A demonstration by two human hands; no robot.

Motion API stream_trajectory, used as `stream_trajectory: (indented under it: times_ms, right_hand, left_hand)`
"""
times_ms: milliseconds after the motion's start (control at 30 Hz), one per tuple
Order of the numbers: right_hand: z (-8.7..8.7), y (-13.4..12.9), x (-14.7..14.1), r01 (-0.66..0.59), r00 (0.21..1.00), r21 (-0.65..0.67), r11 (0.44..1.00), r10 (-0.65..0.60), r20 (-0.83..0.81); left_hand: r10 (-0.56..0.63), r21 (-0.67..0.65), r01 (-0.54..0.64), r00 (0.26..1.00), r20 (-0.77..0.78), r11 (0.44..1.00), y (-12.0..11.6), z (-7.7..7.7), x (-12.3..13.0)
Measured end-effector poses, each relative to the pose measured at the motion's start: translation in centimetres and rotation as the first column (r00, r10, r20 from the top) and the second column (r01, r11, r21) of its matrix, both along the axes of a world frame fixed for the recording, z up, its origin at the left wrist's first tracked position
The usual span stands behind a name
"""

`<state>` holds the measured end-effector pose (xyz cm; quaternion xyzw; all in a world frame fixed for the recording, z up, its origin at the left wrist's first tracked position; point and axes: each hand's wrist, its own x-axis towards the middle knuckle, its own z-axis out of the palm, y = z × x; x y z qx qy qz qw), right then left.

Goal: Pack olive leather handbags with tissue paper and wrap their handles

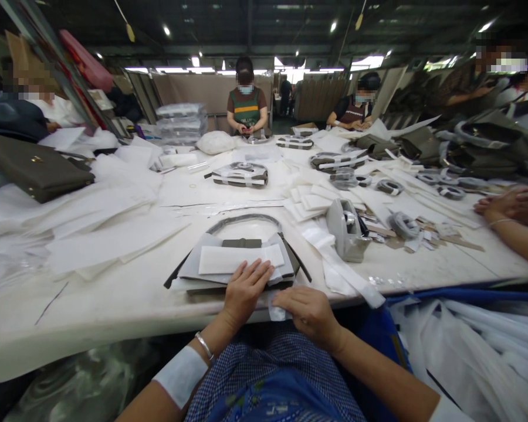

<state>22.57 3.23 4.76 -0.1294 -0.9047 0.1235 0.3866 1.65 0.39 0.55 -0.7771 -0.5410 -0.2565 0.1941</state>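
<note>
the white worktable spans the view from left to right, its near edge running just in front of the wearer. at that edge, the right hand is closed in a pinch, thumb against fingers, on a short whitish strip; whether the far end of the strip touches the bag cannot be told. the left hand is flat and grasps nothing; its fingers point forward and rest on a white pad laid over the front of the bag. the dark bag lies directly ahead of the wearer, its long axis left to right and roughly parallel to the table edge. governing relation: the pinched strip is at the near right corner of the bag — the right hand is the nearer to that corner, while the left hand bears on the pad just beside it. the handle arches away on the far side of the bag. farther right stands a grey tape dispenser. beyond, ahead of the bag, lies a wrapped bag. across the table — well apart from the work — is a person, both hands held low in front.
</note>
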Motion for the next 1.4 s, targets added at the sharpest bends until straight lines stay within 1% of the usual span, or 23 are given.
stream_trajectory:
  times_ms: [67, 167, 267, 333, 400, 500, 600, 667, 733, 833, 933, 1000, 1067, 1133, 1233, 1333, 1400]
  right_hand:
    - [0.4, 0.4, 0.1, -0.018, 1.0, 0.025, 1.0, 0.018, 0.02]
    - [0.1, 0.3, 0.5, -0.012, 0.999, 0.033, 0.999, 0.011, 0.035]
    - [-0.1, 0.1, 0.8, -0.003, 0.999, 0.009, 1.0, 0.002, 0.044]
    - [0.1, 0.2, 0.7, 0.008, 0.999, -0.003, 1.0, -0.008, 0.053]
    - [0.5, 0.6, 0.5, 0.022, 0.998, 0.013, 1.0, -0.023, 0.054]
    - [1.3, 1.5, 0.0, 0.039, 0.998, 0.065, 0.997, -0.042, 0.048]
    - [1.9, 2.5, -0.4, 0.046, 0.997, 0.083, 0.995, -0.051, 0.056]
    - [2.4, 3.3, -0.8, 0.064, 0.996, 0.072, 0.995, -0.068, 0.066]
    - [2.7, 4.2, -1.3, 0.109, 0.991, 0.047, 0.993, -0.112, 0.077]
    - [3.0, 5.8, -2.4, 0.198, 0.973, -0.027, 0.98, -0.194, 0.123]
    - [2.8, 7.5, -3.7, 0.293, 0.938, -0.115, 0.949, -0.263, 0.225]
    - [2.5, 8.5, -4.4, 0.297, 0.921, -0.149, 0.943, -0.241, 0.306]
    - [2.1, 9.4, -5.0, 0.256, 0.918, -0.175, 0.951, -0.182, 0.352]
    - [1.6, 10.1, -5.4, 0.234, 0.922, -0.211, 0.949, -0.149, 0.357]
    - [0.9, 10.7, -5.6, 0.247, 0.926, -0.252, 0.936, -0.151, 0.345]
    - [0.3, 10.9, -5.6, 0.255, 0.921, -0.25, 0.934, -0.156, 0.357]
    - [0.1, 10.8, -5.5, 0.268, 0.915, -0.234, 0.935, -0.171, 0.366]
  left_hand:
    - [-0.012, 0.003, 0.012, 1.0, 0.017, 1.0, 0.0, 0.1, 0.0]
    - [-0.021, 0.029, 0.02, 0.999, 0.046, 0.999, 0.0, 0.2, 0.0]
    - [-0.032, 0.037, 0.03, 0.998, 0.052, 0.999, 0.1, 0.2, 0.0]
    - [-0.039, 0.036, 0.037, 0.998, 0.052, 0.999, 0.1, 0.1, -0.1]
    - [-0.045, 0.036, 0.043, 0.998, 0.053, 0.998, 0.1, 0.1, -0.1]
    - [-0.053, 0.025, 0.052, 0.997, 0.049, 0.998, 0.1, -0.1, -0.3]
    - [-0.061, -0.008, 0.061, 0.997, 0.04, 0.998, 0.1, -0.3, -0.5]
    - [-0.07, -0.028, 0.071, 0.997, 0.031, 0.997, 0.0, -0.4, -0.6]
    - [-0.08, -0.03, 0.081, 0.996, 0.027, 0.996, 0.0, -0.5, -0.7]
    - [-0.095, 0.011, 0.095, 0.995, 0.043, 0.995, 0.0, -0.5, -0.6]
    - [-0.107, 0.057, 0.102, 0.99, 0.09, 0.993, 0.1, -0.2, -0.5]
    - [-0.112, 0.05, 0.106, 0.986, 0.127, 0.993, 0.1, 0.1, -0.4]
    - [-0.109, 0.027, 0.106, 0.98, 0.166, 0.994, 0.2, 0.3, -0.3]
    - [-0.103, 0.011, 0.103, 0.976, 0.193, 0.995, 0.3, 0.5, -0.3]
    - [-0.102, 0.015, 0.101, 0.978, 0.182, 0.995, 0.4, 0.5, -0.4]
    - [-0.107, 0.019, 0.105, 0.983, 0.149, 0.994, 0.3, 0.4, -0.6]
    - [-0.118, -0.007, 0.119, 0.985, 0.123, 0.993, 0.3, 0.3, -0.7]
